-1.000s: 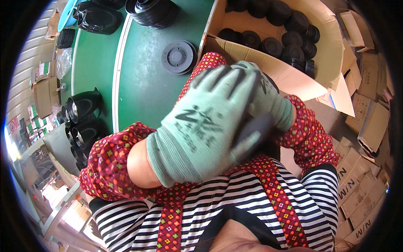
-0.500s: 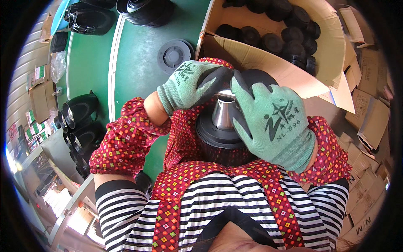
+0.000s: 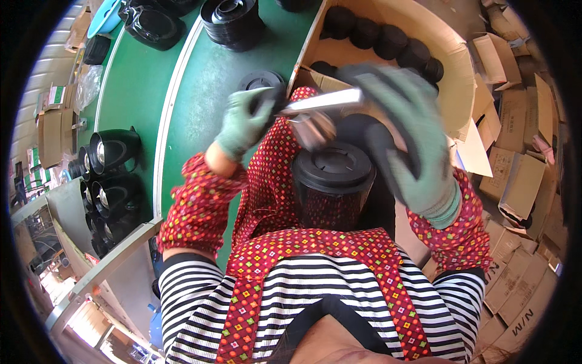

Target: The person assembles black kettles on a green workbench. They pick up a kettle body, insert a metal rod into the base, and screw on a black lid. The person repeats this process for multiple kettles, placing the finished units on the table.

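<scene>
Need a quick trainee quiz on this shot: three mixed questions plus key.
1. Which of the person's hands grips the left end of the silver metal bar?
2. True or false: the open cardboard box holds black round parts.
3. The black cylindrical container is: a) on its side; b) upright, before the torso; c) inside the box.

Key: 1. Left hand, gloved. 2. True. 3. b.

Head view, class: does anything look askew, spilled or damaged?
Cartons at the right look askew, lying jumbled at differing angles. The silver tool hangs tilted and blurred near the black lid. No spill or clear damage shows.
</scene>
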Demonstrator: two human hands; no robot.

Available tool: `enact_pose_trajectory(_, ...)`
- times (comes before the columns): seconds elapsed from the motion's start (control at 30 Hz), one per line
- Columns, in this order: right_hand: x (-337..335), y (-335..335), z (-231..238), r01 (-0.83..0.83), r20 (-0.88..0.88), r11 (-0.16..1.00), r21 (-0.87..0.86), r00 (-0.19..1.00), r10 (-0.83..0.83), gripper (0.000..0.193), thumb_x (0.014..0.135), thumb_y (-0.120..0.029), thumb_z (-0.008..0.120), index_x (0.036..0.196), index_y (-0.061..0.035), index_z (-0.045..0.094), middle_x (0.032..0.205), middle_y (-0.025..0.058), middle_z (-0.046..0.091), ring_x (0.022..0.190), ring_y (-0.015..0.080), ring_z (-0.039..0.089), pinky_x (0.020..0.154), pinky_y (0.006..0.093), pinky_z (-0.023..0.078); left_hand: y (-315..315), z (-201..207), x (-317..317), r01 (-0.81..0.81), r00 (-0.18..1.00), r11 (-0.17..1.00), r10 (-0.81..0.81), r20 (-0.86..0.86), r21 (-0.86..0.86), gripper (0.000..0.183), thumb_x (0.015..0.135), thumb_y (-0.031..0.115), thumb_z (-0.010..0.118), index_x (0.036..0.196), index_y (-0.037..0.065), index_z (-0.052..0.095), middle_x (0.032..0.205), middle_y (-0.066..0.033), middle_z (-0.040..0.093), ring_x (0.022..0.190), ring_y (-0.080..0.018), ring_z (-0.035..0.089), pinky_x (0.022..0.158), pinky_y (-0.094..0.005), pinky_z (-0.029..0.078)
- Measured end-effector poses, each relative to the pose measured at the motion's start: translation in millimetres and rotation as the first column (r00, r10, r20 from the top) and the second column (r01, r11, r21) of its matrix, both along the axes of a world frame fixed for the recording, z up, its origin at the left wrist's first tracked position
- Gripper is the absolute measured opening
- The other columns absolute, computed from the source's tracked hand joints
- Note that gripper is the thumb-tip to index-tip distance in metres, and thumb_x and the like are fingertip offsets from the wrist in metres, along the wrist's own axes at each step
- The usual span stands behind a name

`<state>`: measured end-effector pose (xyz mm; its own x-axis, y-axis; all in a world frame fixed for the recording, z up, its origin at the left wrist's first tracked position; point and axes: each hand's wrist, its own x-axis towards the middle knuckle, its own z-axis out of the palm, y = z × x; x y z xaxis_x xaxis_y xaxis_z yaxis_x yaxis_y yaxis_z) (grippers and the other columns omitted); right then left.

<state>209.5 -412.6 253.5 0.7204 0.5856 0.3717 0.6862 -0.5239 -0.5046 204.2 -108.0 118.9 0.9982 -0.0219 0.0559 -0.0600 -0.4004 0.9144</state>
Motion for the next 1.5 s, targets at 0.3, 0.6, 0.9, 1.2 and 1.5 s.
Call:
enact_pose_trajectory(0.3, -9, 5, -63, -0.289, -0.541, 0.953, 0.090, 0.789, 0.291, 0.071, 0.091, -0.032, 0.075, 0.155, -0.0109, 0.053, 0.152, 0.0189, 0.055, 0.141, 0.0366, 0.051, 0.120, 0.0463, 0.040, 157, -61, -169, -0.437, 0.845, 0.665, 0.534, 0.023, 0.606, 0.042, 0.106, 0.039, 0.063, 0.087, 0.003, 0.073, 0.068, -0.0156, 0.061, 0.063, -0.0191, 0.059, 0.063, -0.0381, 0.047)
enact_pose_trajectory(0.6, -20, -4, -62, -0.222, -0.736, 0.946, 0.238, 0.594, 0.325, 0.057, 0.102, -0.036, 0.067, 0.147, -0.0027, 0.058, 0.140, 0.0168, 0.064, 0.129, 0.0310, 0.062, 0.111, 0.0397, 0.048, 137, -68, -225, -0.468, 0.859, 0.571, 0.472, 0.198, 0.674, 0.053, 0.088, 0.025, 0.080, 0.133, 0.005, 0.063, 0.126, -0.0206, 0.064, 0.116, -0.0415, 0.062, 0.099, -0.0491, 0.050)
enact_pose_trajectory(0.9, -38, -102, -182, 0.437, -0.668, 0.527, 0.729, 0.625, 0.404, 0.047, 0.115, -0.019, 0.043, 0.158, -0.0035, 0.041, 0.158, 0.0135, 0.051, 0.141, 0.0246, 0.053, 0.120, 0.0418, 0.043, -29, 54, -153, 0.246, 0.930, 0.968, -0.250, 0.268, 0.051, 0.145, 0.056, 0.040, 0.105, 0.164, -0.007, 0.020, 0.166, -0.0266, 0.034, 0.155, -0.0390, 0.035, 0.127, -0.0484, 0.028)
enact_pose_trajectory(1.2, -63, -31, -95, 0.470, -0.633, 0.426, 0.773, 0.527, 0.567, 0.070, 0.111, -0.056, 0.040, 0.161, -0.0065, 0.038, 0.160, 0.0183, 0.048, 0.143, 0.0349, 0.051, 0.121, 0.0530, 0.042, -75, 115, -104, 0.186, 0.868, 0.977, -0.115, 0.483, -0.102, 0.140, 0.060, 0.031, 0.105, 0.166, -0.003, 0.020, 0.149, -0.0246, 0.057, 0.132, -0.0329, 0.063, 0.112, -0.0434, 0.050)
enact_pose_trajectory(1.5, -63, 11, -96, 0.435, -0.584, 0.391, 0.811, 0.632, 0.509, 0.076, 0.111, -0.059, 0.026, 0.157, -0.0016, 0.043, 0.156, 0.0176, 0.051, 0.144, 0.0333, 0.050, 0.120, 0.0479, 0.044, -62, 137, -105, 0.062, 0.874, 0.991, 0.003, 0.485, -0.117, 0.127, 0.059, 0.035, 0.106, 0.156, -0.007, 0.036, 0.141, -0.0265, 0.063, 0.125, -0.0352, 0.068, 0.107, -0.0436, 0.054)
